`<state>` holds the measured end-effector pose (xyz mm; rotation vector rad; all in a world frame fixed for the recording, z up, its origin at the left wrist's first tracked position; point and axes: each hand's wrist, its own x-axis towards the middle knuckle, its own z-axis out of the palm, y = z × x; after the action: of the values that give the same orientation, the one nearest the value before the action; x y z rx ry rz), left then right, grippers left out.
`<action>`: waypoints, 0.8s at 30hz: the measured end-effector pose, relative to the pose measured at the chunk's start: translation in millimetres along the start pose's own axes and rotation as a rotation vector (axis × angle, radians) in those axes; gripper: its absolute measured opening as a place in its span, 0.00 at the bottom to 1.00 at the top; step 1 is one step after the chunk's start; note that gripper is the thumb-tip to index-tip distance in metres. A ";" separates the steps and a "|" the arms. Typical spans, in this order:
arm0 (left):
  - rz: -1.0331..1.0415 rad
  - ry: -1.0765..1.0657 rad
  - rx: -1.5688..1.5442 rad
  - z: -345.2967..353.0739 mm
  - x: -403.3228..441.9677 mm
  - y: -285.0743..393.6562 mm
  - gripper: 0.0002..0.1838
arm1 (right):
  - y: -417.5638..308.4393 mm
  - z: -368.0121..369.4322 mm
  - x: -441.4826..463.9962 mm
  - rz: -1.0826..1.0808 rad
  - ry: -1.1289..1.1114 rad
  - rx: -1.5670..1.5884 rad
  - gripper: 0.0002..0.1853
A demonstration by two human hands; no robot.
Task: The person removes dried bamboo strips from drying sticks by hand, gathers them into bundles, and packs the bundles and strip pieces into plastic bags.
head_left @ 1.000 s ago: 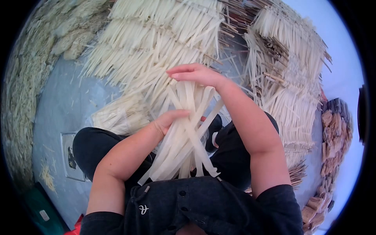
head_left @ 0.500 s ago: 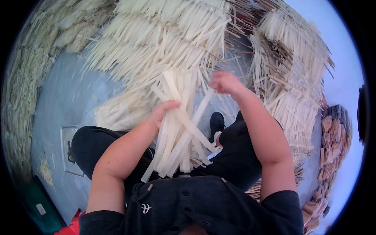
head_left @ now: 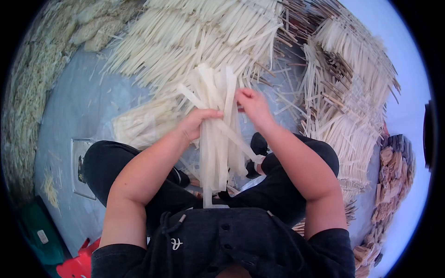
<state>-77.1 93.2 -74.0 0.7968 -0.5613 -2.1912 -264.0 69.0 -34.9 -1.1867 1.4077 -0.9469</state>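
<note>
A loose bundle of long, flat, cream-coloured strips (head_left: 214,153) hangs over my lap, its upper ends fanned out. My left hand (head_left: 200,121) grips the bundle around the middle, thumb across the front; one strip slants down to the right. My right hand (head_left: 254,107) is at the bundle's upper right edge, fingers curled in close against it. Whether those fingers pinch a strip cannot be made out. Left of the bundle, a pile of similar strips (head_left: 139,123) lies on the grey floor (head_left: 69,111).
Large layered heaps of pale strips (head_left: 204,37) spread ahead, with another heap (head_left: 357,111) on the right. Brownish stacked pieces (head_left: 394,171) stand at far right. A metal floor plate (head_left: 82,167), a green box (head_left: 41,231) and a red object (head_left: 81,259) are to the left.
My right hand has moved left and slightly down, in against the bundle. The bundle hangs straighter, its lower ends less spread, and my left hand has shifted slightly right and up.
</note>
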 end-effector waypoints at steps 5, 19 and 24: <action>0.106 0.047 0.093 16.5 3.3 0.6 0.27 | -8.4 9.5 2.1 -0.127 0.058 -0.042 0.14; 0.343 0.176 0.104 13.6 18.3 31.6 0.29 | -21.6 21.2 -1.1 -0.278 -0.340 -0.260 0.35; 0.275 0.102 0.043 20.7 19.5 29.7 0.34 | -15.0 19.2 4.8 -0.446 -0.169 -0.518 0.40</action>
<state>-87.5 62.6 -48.8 0.7992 -0.6292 -1.8825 -242.4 62.0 -24.7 -1.9813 1.3132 -0.7674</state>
